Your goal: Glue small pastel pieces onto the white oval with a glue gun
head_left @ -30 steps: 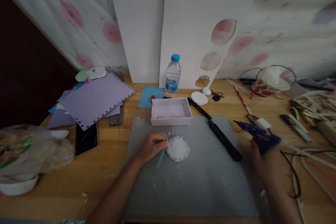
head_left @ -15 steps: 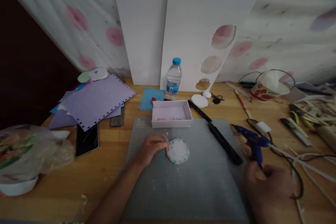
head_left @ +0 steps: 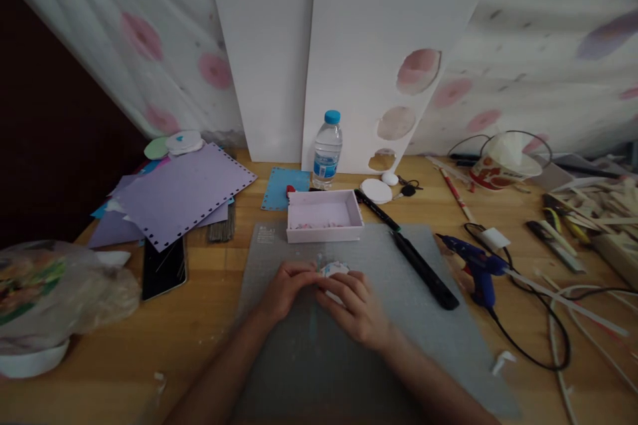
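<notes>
A small white disc (head_left: 335, 269) with bluish marks at its rim lies low over the grey cutting mat, mostly covered by my fingers. My left hand (head_left: 285, 291) pinches at the disc's left edge, thumb and forefinger closed. From the right, my right hand (head_left: 357, 317) reaches over the disc, its fingers bent and closed on it, fingertips meeting those of the left. Any smaller piece between the fingertips is hidden. On the table to the right rests a blue glue gun (head_left: 476, 265), untouched, with a clear glue stick out of its back.
Behind my hands stands a shallow pale pink box (head_left: 325, 234) with small bits inside. A water bottle (head_left: 327, 153), black pen-like tool (head_left: 423, 271) and cutting mat (head_left: 309, 378) are nearby. Purple sheets (head_left: 184, 192) and a phone (head_left: 164, 269) lie left; cables (head_left: 543, 362) run on the right.
My right hand has let go of the glue gun, which now lies on the table, and has come left to the disc. My left hand stays at the disc's edge.
</notes>
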A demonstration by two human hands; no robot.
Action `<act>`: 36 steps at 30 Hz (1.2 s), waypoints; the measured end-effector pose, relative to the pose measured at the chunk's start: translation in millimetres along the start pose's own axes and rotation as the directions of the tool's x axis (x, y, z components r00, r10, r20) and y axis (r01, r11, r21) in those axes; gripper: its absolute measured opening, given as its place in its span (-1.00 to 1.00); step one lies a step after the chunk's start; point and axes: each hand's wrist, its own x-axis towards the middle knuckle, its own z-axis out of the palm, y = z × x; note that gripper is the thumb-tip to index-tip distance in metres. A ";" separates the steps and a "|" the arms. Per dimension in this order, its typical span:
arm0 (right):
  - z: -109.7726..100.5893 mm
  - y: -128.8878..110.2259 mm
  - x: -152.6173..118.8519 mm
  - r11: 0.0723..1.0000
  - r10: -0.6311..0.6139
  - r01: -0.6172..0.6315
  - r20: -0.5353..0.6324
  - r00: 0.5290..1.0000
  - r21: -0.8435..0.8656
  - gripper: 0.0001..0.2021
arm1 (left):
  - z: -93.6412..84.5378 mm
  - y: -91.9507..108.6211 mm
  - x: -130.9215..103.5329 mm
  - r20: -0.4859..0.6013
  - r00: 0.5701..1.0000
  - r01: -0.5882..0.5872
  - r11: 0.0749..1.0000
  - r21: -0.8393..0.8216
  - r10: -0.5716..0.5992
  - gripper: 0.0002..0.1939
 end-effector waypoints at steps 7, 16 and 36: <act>-2.2 3.1 4.7 0.997 -0.077 0.076 -0.050 0.996 -0.021 -0.76 | -3.3 -6.3 2.1 0.022 1.000 0.010 0.997 0.081 -0.012 -0.70; -3.3 27.4 -19.5 0.904 0.424 -0.387 -0.273 0.864 0.180 -0.89 | 0.3 7.7 0.4 0.004 0.967 -0.229 0.856 0.464 0.256 -0.56; -4.4 33.2 -27.3 0.313 0.860 -0.596 0.046 0.508 0.739 -0.90 | -1.5 -0.3 6.5 0.203 0.922 -0.314 0.331 0.890 0.330 -0.38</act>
